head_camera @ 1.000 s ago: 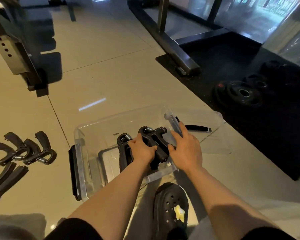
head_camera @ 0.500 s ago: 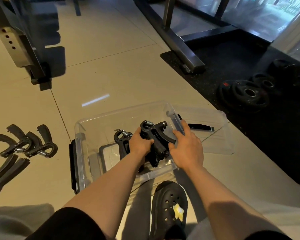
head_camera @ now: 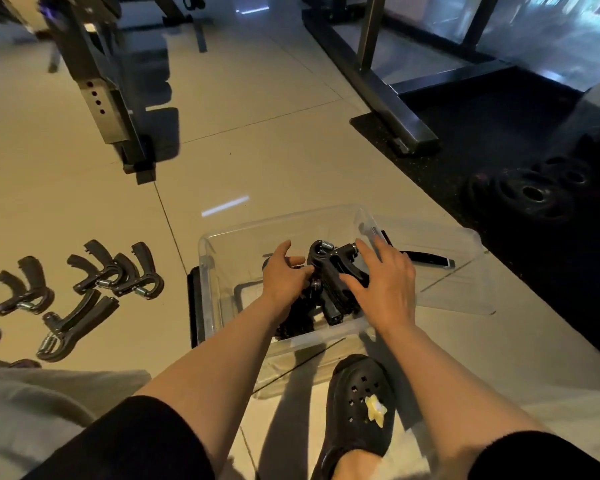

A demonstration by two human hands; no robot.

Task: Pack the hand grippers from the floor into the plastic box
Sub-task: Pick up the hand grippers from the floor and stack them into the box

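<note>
1. A clear plastic box (head_camera: 219, 258) is seen on the tiled floor (head_camera: 257, 161), directly in front of the person, with black hand grippers (head_camera: 329, 271) piled inside it toward its near right part.
2. The left hand (head_camera: 283, 277) is held over the box with its fingers loosely spread; the thumb is raised apart from the rest, and the fingertips (head_camera: 300, 261) are laid against the left side of the topmost gripper without being curled round it.
3. The right hand (head_camera: 383, 282) is held open above the right side of the pile, fingers straight and fanned apart; its thumb (head_camera: 352, 284) is rested on a gripper handle, while nothing is clasped.
4. Whether the right fingertips are in contact with the box rim cannot be told.
5. More hand grippers are left on the floor (head_camera: 94, 282), well apart from the box to its left, laid out in a loose group.
6. A clear lid (head_camera: 451, 271) is lying flat just beside the box on its right.
7. A black clog (head_camera: 357, 407) bearing a yellow star charm is planted just in front of the box's near wall.
8. Black weight plates (head_camera: 530, 195) are lying on a dark mat farther right.
</note>
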